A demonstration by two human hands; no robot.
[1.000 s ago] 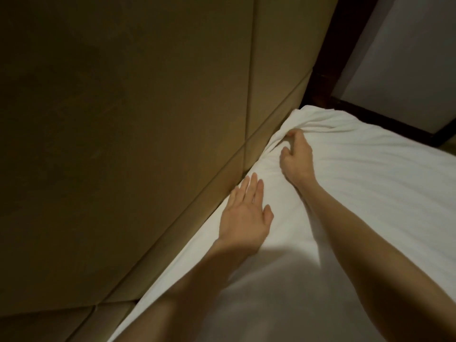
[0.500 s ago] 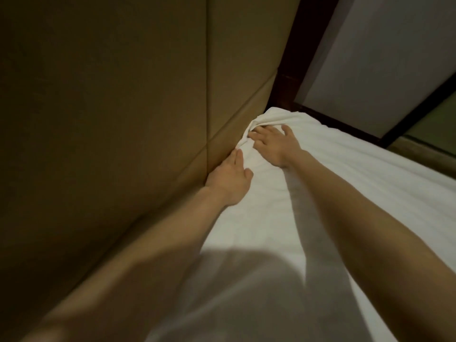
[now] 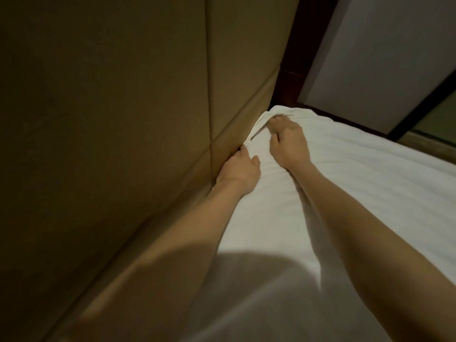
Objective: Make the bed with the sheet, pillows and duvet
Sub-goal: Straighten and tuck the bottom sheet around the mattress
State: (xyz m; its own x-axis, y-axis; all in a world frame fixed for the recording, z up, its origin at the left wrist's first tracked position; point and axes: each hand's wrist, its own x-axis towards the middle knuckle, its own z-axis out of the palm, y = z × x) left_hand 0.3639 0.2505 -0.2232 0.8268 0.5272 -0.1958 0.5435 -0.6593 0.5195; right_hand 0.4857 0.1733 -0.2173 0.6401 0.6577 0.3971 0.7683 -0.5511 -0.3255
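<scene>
Now | right hand (image 3: 287,144) clenches sheet (image 3: 357,181) | left hand (image 3: 238,172) deeper beside headboard (image 3: 123,119)

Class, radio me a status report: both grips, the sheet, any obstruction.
Right grip clutching sheet corner. Left grip at sheet edge, fingers hidden against headboard. No pillows, duvet in view.

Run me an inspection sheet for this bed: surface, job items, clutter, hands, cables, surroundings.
Surface: white sheet, mostly smooth, bunched at the far corner.
Job's things: sheet only; pillows and duvet not in view.
Clutter: nothing seen.
Hands: left hand at the sheet's edge against the headboard, fingertips hidden; right hand grips bunched sheet at the corner.
Cables: nothing seen.
Surroundings: padded headboard, dark wood trim, pale panel.
</scene>
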